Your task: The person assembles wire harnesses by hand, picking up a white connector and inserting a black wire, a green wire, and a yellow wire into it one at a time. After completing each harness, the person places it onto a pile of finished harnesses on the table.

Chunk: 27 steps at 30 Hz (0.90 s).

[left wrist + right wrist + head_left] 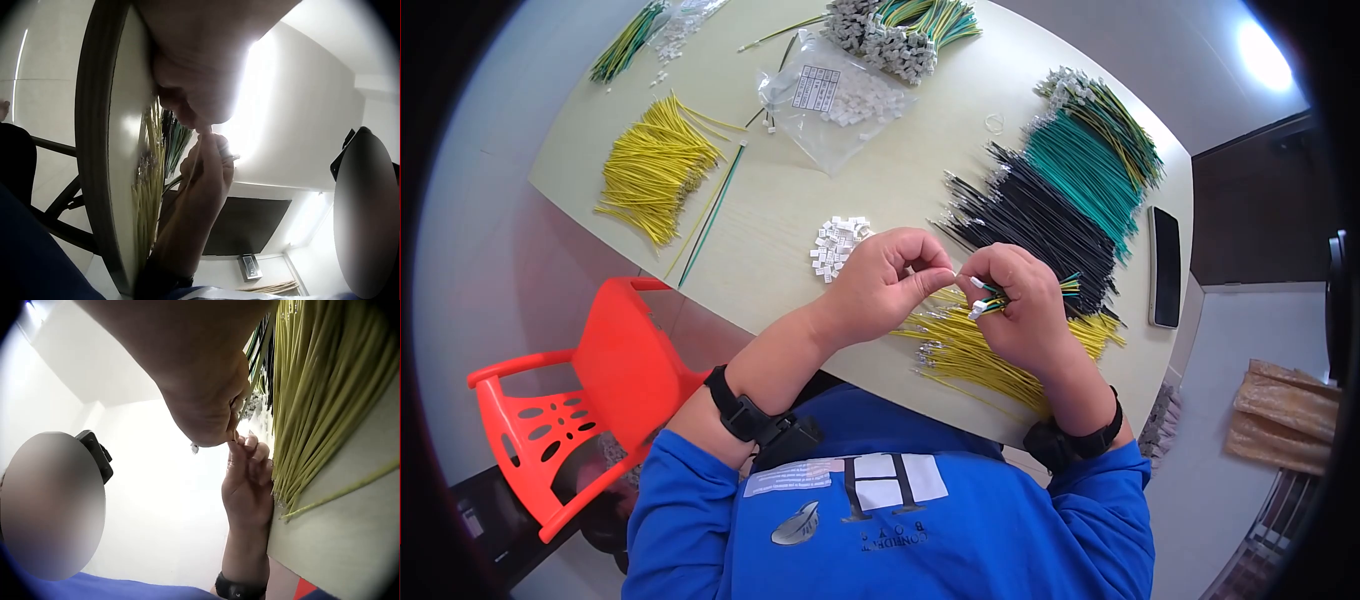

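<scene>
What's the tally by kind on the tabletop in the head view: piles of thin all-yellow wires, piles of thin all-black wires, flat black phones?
Piles of thin all-yellow wires: 2 (left pile, right pile)
Pile of thin all-black wires: 1
Flat black phone: 1
Total: 4

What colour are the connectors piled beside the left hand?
White: the connectors show best in the head view.

We wear a bright blue cloth shirt [850,570], its sleeves [685,495] ending around our elbows. The front carries a large black letter H [856,487] over white patches, a grey feather-shaped print [796,523] and small dark lettering [890,540]. Black straps [722,395] with boxy black cameras [790,440] circle both forearms.
</scene>
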Tool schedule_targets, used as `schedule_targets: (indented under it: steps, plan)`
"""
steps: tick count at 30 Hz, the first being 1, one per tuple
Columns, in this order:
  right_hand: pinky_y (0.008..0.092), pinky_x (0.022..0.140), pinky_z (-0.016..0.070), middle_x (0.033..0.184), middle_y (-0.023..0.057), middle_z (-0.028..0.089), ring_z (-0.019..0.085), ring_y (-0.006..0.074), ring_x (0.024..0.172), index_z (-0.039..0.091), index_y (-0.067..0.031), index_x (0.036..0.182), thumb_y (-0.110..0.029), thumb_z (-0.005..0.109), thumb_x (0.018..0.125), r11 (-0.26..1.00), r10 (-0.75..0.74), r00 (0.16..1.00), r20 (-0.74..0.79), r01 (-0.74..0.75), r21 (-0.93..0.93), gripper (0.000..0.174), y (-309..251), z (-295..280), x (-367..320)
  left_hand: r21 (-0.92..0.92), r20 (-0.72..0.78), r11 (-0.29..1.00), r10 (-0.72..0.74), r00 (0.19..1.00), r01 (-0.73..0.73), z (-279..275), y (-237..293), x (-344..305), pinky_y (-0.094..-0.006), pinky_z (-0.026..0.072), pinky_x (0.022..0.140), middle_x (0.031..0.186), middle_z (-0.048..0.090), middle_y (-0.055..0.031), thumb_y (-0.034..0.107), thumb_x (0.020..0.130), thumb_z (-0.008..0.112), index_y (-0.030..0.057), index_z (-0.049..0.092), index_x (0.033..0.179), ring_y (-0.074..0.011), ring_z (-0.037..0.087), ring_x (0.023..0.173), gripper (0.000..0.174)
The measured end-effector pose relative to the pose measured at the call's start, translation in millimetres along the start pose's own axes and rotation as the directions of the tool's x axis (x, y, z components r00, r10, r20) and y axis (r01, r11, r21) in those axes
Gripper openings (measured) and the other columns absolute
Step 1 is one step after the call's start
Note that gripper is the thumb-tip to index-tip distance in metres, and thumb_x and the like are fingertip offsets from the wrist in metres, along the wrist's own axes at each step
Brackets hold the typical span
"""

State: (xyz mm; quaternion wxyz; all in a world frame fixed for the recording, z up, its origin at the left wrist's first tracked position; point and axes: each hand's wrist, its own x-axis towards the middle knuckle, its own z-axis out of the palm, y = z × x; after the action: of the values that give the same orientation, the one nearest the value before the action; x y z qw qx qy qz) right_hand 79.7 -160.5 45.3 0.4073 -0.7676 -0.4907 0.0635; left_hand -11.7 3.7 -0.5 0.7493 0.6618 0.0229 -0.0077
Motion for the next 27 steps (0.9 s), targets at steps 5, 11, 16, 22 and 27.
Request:
schedule_targets:
  steps: [5, 11, 16, 22, 27]
  plan:
    - [0.0338, 0.061, 0.0463, 0.076, 0.0077, 0.059, 0.059, 0.0262, 0.071, 0.056, -0.0049, 0.08, 0.002, 0.06, 0.066, 0.999, 0.029, 0.998, 0.064, -0.028, -0.02, 0.016, -0.2, -7.9, 1.9, 0.048, -0.023, 0.998, 0.05, 0.998, -0.049, -0.1, 0.8, 0.3, -0.0181, 0.0405, 0.068, 0.085, 0.053, 0.0014, 0.007, 0.09, 0.058, 0.0023, 0.054, 0.092, -0.0035, 0.048, 0.077, 0.006]
    - [0.0345, 0.064, 0.0482, 0.08, 0.0078, 0.06, 0.06, 0.0273, 0.076, 0.057, -0.0063, 0.083, 0.002, 0.059, 0.063, 0.998, 0.063, 0.994, 0.084, -0.06, -0.033, 0.022, 3.2, -8.0, 1.1, 0.046, -0.041, 0.998, 0.049, 0.998, -0.047, 0.0, 1.0, 0.1, -0.0183, 0.0403, 0.07, 0.086, 0.053, 0.0013, 0.007, 0.09, 0.057, 0.0028, 0.054, 0.092, -0.0039, 0.048, 0.079, 0.006]
    - [0.0302, 0.063, 0.0447, 0.076, 0.008, 0.059, 0.057, 0.0229, 0.071, 0.058, -0.0031, 0.081, 0.002, 0.06, 0.073, 0.998, 0.061, 0.995, 0.083, -0.062, 0.008, 0.009, 2.8, -7.6, 3.4, -0.048, -0.013, 0.998, 0.039, 0.999, -0.04, -1.3, 2.9, 0.5, -0.0184, 0.0401, 0.069, 0.085, 0.053, 0.0017, 0.007, 0.09, 0.057, 0.0031, 0.054, 0.092, -0.0037, 0.047, 0.077, 0.006]
    - [0.0302, 0.063, 0.044, 0.075, 0.0076, 0.058, 0.056, 0.0221, 0.069, 0.058, -0.0029, 0.081, 0.004, 0.059, 0.071, 0.988, 0.127, 0.987, 0.095, -0.135, 0.081, 0.012, 0.7, -6.7, 4.5, -0.016, -0.051, 0.997, 0.073, 0.996, -0.074, 1.0, -0.4, 1.7, -0.0181, 0.0387, 0.064, 0.082, 0.053, 0.0022, 0.008, 0.089, 0.059, 0.0033, 0.055, 0.09, -0.0029, 0.045, 0.072, 0.006]
    - [0.03, 0.062, 0.0433, 0.074, 0.0073, 0.057, 0.055, 0.0217, 0.069, 0.057, -0.0025, 0.08, 0.005, 0.057, 0.069, 0.992, 0.099, 0.993, 0.065, -0.103, 0.073, 0.013, 3.2, -3.3, 4.3, 0.015, -0.067, 0.997, 0.082, 0.994, -0.081, -0.1, 0.8, 0.5, -0.018, 0.0386, 0.064, 0.082, 0.053, 0.0016, 0.008, 0.088, 0.059, 0.003, 0.055, 0.09, -0.0031, 0.045, 0.072, 0.007]
